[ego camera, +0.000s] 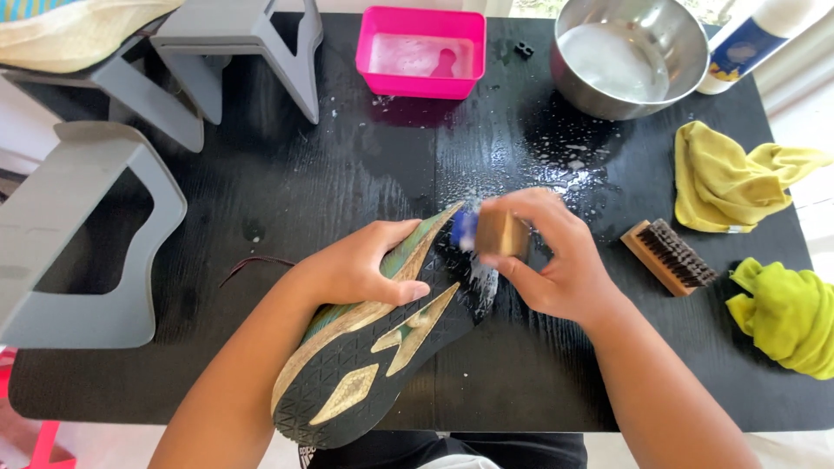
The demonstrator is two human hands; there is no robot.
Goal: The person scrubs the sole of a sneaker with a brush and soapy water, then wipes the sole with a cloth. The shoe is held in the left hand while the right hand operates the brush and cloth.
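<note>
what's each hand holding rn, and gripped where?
Left hand grips the shoe around its midsection, sole up. Right hand holds a small wooden-backed brush by its block, pressed on the shoe's sole.

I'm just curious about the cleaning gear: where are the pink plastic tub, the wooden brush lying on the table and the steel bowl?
pink plastic tub (pixel 375 52), head view, left rim
wooden brush (pixel 671 255), head view, dark bristles
steel bowl (pixel 669 35), head view, inner wall

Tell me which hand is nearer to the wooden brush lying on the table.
Right. The right hand, scrubbing with a small brush, sits just left of the wooden brush. The left hand grips the shoe farther left.
</note>
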